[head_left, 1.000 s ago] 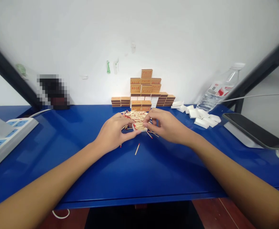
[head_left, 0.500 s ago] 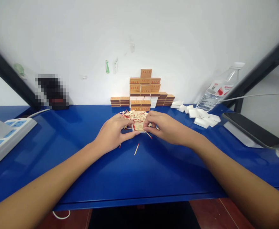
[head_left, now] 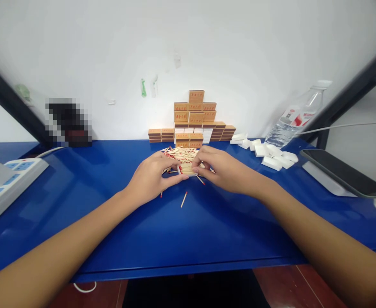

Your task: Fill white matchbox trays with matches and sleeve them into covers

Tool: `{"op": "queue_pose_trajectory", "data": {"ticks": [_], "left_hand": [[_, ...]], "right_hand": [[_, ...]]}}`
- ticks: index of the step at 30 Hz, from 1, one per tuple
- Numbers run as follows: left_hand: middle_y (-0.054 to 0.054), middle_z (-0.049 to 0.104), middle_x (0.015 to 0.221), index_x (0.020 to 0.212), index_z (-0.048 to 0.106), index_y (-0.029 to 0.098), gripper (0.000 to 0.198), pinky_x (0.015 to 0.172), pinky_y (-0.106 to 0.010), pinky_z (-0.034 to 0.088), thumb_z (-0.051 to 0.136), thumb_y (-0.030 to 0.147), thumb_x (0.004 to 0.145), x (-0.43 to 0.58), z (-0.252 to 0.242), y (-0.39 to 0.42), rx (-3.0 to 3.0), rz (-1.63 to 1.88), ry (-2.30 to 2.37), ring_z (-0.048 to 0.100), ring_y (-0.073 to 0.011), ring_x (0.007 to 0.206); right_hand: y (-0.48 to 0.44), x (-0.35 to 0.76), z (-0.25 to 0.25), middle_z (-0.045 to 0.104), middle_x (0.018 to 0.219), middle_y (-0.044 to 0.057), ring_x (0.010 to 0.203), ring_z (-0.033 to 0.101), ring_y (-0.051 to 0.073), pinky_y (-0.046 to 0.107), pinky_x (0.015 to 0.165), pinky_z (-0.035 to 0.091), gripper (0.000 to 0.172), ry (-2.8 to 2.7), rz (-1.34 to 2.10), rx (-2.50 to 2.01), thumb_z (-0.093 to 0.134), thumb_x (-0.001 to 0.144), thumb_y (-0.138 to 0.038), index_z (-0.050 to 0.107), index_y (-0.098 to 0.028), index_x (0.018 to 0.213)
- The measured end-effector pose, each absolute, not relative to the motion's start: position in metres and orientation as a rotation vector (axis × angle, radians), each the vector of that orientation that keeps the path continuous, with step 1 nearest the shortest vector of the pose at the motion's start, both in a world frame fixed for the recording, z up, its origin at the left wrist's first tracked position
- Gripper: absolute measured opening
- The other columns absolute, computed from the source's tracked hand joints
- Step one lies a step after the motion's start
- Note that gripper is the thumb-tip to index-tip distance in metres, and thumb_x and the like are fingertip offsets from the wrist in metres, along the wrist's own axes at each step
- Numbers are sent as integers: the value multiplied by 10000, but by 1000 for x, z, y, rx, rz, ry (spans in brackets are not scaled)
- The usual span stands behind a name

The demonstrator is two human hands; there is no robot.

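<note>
Thumb and fingers of my left hand (head_left: 152, 176) hold the left side of a small white matchbox tray (head_left: 192, 174). Inside it lies a layer of matches (head_left: 187, 168), side by side. My right hand (head_left: 220, 169) is closed in a pinch at the tray's right end, its fingertips against the matches there; what is between them is hidden. Just behind the tray spreads a heap of loose red-tipped matches (head_left: 182, 153), partly covered by both hands. One single match (head_left: 183, 199) lies on the blue table in front, and another (head_left: 200, 180) sticks out beneath my right hand.
Closed matchboxes (head_left: 195, 107) are stacked against the wall behind the heap. To the right are several white trays (head_left: 273, 162), a leaning water bottle (head_left: 299, 113) and a phone (head_left: 345, 171) on a white block. A power strip (head_left: 17, 179) lies on the blue table (head_left: 188, 239) at left.
My right fingertips have shifted slightly left along the tray's right end. My left hand keeps its hold on the tray. The whole view has moved a little.
</note>
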State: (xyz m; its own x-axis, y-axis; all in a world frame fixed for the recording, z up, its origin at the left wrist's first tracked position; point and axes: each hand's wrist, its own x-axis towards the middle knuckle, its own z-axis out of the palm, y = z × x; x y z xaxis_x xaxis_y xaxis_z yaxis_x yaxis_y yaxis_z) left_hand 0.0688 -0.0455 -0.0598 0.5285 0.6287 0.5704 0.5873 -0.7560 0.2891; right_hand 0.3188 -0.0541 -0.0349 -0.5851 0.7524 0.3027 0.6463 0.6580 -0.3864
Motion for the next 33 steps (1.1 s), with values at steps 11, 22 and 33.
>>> {"op": "queue_pose_trajectory", "data": {"ticks": [11, 22, 33], "left_hand": [[-56, 776, 950, 1047, 796, 218, 251, 797, -360, 531, 748, 450, 962, 64, -57, -40, 2675, 941, 1166, 663, -240, 939], [-75, 779, 1005, 1135, 773, 188, 290, 860, -387, 555, 762, 415, 955, 63, -60, -38, 2648, 986, 1204, 677, -249, 997], [-41, 769, 974, 1149, 783, 227, 263, 819, -348, 542, 764, 408, 959, 68, -57, -45, 2717, 964, 977, 678, -223, 946]], "right_hand": [[-64, 312, -28, 652, 879, 4, 741, 554, 143, 290, 689, 430, 74, -2474, 673, -919, 716, 965, -288, 727, -218, 982], [-77, 299, -35, 658, 1053, 50, 1023, 607, 203, 353, 946, 479, 109, -2612, 859, -799, 668, 1013, -283, 722, -220, 943], [-59, 307, -25, 782, 997, 55, 883, 660, 204, 344, 751, 473, 179, -2076, 525, -1015, 630, 1003, -317, 779, -221, 1025]]}}
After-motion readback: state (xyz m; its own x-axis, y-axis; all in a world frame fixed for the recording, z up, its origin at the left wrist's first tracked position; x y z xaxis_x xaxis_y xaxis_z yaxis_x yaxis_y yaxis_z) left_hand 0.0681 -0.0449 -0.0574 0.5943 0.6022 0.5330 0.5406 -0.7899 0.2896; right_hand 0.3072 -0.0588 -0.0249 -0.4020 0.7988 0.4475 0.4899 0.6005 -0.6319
